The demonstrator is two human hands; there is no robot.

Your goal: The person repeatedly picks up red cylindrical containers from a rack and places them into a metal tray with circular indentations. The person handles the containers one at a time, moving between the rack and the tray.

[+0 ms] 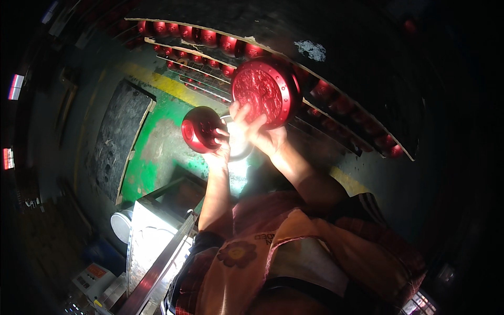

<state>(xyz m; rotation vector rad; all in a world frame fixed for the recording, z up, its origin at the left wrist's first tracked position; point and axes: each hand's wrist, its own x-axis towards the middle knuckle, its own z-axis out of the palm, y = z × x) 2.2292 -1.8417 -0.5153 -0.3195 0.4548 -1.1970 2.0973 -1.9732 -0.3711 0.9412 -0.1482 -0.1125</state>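
Observation:
My left hand (219,151) is closed around the side of a small glossy red rounded vessel (193,130), which is tilted over. In my right hand (269,138) is a larger round red metallic piece (258,90), like a lid, with a raised relief pattern inside a dotted rim. Its patterned face is turned toward me, and my fingers grip its lower edge. The two red pieces are held apart, side by side. Between my hands, strong glare washes out a pale round-rimmed object (240,150), and its kind cannot be made out.
Ahead stands a rack of dark boards (346,58) with rows of red rounded vessels (208,38) on its levels. A worn dark board (118,136) lies at left on the green floor (152,152). Close on my left is a brightly lit metal box (149,231).

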